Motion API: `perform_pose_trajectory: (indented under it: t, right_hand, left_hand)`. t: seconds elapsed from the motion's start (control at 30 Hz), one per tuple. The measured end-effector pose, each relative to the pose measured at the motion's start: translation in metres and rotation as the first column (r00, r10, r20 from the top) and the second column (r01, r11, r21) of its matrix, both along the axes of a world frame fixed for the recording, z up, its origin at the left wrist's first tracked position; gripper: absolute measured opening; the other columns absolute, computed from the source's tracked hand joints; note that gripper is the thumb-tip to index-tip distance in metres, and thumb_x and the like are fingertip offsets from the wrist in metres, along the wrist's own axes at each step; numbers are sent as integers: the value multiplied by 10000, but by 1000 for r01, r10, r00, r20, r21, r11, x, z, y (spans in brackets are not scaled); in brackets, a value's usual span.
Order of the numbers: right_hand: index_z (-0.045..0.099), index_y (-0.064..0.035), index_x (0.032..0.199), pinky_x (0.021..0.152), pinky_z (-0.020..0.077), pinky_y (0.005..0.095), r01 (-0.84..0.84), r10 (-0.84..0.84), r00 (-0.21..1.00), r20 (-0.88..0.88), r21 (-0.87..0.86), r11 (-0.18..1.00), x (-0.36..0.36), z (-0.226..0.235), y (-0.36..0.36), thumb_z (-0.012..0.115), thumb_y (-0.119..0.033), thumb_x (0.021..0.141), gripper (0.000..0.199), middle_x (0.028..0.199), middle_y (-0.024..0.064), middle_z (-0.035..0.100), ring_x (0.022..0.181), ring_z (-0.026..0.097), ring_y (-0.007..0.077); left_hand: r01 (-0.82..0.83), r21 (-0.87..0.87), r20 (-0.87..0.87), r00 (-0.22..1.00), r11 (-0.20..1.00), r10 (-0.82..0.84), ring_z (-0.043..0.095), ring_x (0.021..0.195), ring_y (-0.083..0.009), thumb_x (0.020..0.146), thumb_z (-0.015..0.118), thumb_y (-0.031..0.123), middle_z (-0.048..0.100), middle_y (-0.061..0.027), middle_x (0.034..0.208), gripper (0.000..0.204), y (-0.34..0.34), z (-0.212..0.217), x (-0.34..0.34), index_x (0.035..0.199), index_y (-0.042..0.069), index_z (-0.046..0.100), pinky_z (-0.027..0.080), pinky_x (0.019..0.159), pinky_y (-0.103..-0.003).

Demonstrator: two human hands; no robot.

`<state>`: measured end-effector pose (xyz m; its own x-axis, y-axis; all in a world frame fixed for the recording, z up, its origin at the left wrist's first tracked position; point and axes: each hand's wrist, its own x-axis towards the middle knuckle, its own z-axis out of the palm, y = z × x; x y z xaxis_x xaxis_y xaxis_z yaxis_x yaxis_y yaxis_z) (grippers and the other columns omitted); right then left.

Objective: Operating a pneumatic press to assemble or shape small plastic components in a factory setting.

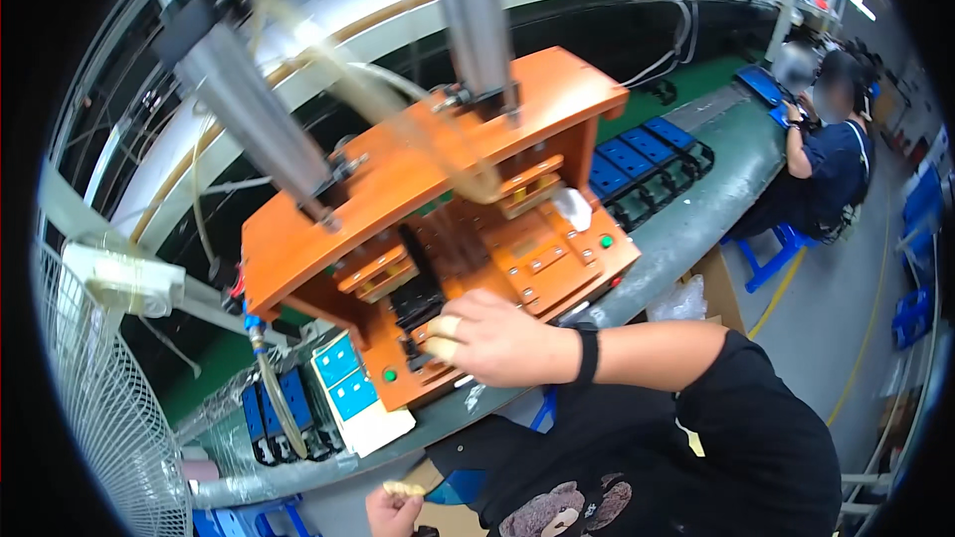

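Observation:
My right hand [487,340] reaches into an orange press [557,89]. Its fingers, some in pale yellow finger cots, are curled at the near end of a black plastic frame [418,303] seated in the left-hand fixture; the fingertips are partly hidden. Low in the view, beside my body, my left hand [393,511] is closed, with a pale cot on a finger. It pinches the corner of a thin blue plate [460,487], which is partly against my dark shirt. The press's right-hand fixture [542,254] holds no frame.
Two metal cylinders [254,104] rise above the press. Left of it lie blue plates on a pale sheet [383,428] and blue-and-black assemblies [288,403]. More such assemblies [642,154] line the green bench at right, where a co-worker [841,159] sits. A white fan guard [109,408] stands at left.

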<state>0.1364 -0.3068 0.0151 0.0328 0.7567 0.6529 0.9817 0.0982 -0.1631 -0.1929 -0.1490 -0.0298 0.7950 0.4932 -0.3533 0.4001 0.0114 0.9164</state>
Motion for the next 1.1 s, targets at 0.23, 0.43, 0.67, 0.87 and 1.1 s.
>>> perform_pose_trajectory:
  t: [0.23,0.43,0.67,0.87,1.1]
  right_hand:
    - [651,-5,1040,609,519,333,-61,58,998,24,557,828,42,40,-51,661,-56,723,322,960,81,674,736,646,238]
    - [664,32,953,647,574,319,672,-56,564,-824,419,611,71,23,-217,589,-73,970,130,905,133,699,719,684,185]
    - [571,-16,1006,799,571,337,960,681,215,-700,281,-13,266,-156,-435,532,-157,1005,146,906,91,630,800,635,189]
    - [529,8,1053,788,597,393,992,532,122,-838,107,-59,408,-199,-431,467,-54,992,107,967,126,621,853,652,247]
    - [528,73,1027,579,614,364,953,236,-252,-938,-199,226,457,-212,-425,537,-31,899,166,881,181,631,686,672,287]
  left_hand:
    - [-31,378,493,853,925,-173,625,976,-222,831,663,-36,662,-159,1025,68,24,19,132,892,-26,634,474,885,-338]
    - [-32,650,302,928,759,-219,601,1032,-210,841,691,18,648,-135,1086,66,58,42,181,901,-3,670,453,919,-328]
    - [60,360,61,994,931,-87,613,836,-121,926,616,41,663,-81,966,204,73,51,235,1100,-64,628,497,750,-266]
    - [-22,537,103,994,843,-40,603,746,-124,886,635,40,643,-61,875,175,72,39,247,1025,-67,627,495,669,-272]
    - [110,859,-62,992,500,-111,617,1082,-252,892,663,120,648,-93,1202,284,161,-4,217,1173,88,653,493,915,-362]
